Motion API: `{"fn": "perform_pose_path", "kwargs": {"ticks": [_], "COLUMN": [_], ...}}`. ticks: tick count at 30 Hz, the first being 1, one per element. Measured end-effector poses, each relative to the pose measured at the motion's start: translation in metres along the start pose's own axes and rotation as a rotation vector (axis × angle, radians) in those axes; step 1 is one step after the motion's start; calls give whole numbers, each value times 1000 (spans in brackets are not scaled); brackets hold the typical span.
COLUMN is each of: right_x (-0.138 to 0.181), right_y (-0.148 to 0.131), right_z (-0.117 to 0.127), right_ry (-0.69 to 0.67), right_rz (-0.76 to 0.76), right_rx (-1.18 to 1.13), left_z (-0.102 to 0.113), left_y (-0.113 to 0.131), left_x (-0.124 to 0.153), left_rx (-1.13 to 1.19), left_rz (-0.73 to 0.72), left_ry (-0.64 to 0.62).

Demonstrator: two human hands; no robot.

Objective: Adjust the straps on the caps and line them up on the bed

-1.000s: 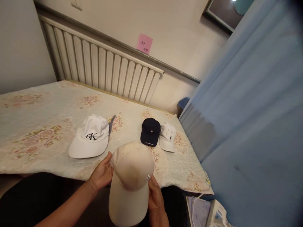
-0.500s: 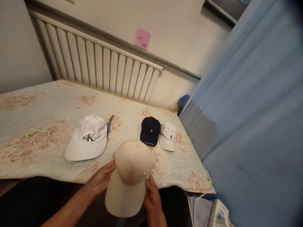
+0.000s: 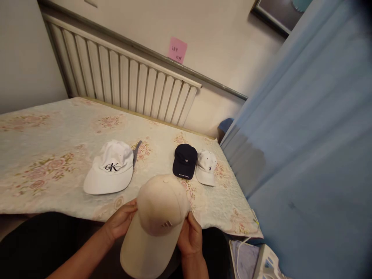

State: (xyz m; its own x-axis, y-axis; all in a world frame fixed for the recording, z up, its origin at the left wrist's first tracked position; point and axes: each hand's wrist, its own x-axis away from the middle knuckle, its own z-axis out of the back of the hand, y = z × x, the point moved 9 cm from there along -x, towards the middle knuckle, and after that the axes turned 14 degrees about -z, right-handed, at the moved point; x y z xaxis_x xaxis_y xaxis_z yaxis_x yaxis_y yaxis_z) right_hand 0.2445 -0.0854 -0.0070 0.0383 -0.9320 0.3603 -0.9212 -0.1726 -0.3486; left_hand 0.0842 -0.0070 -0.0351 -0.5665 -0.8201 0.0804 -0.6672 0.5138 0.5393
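While your left hand (image 3: 120, 221) and right hand (image 3: 192, 234) pinch cream cap (image 3: 157, 217) at opposite sides, expect light weight, soft crown (image 3: 159, 195), stiffer brim (image 3: 143, 250); likely best hold: crown's lower edge.

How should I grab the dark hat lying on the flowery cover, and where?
Probably by the brim of the dark cap, coming from your side, a little to the left. The brim points toward you and sticks out from the rounded crown, so it should pinch easily. A white cap sits close against its right side, leaving less finger room there.
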Motion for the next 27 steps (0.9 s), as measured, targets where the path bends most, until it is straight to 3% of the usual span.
{"fn": "perform_pose_path", "kwargs": {"ticks": [9, 20, 27], "right_x": [7, 3, -2], "right_y": [-6, -12, -32], "right_z": [-17, -19, -10], "right_ry": [-60, -7, 9], "right_rz": [15, -82, -32], "right_rx": [52, 90, 127], "left_z": [-2, -46, -62], "left_y": [6, 30, 37], "left_x": [3, 2, 8], "left_rx": [-30, -110, -192], "left_rz": [-24, 6, 34], "left_ry": [-72, -283, -337]}}
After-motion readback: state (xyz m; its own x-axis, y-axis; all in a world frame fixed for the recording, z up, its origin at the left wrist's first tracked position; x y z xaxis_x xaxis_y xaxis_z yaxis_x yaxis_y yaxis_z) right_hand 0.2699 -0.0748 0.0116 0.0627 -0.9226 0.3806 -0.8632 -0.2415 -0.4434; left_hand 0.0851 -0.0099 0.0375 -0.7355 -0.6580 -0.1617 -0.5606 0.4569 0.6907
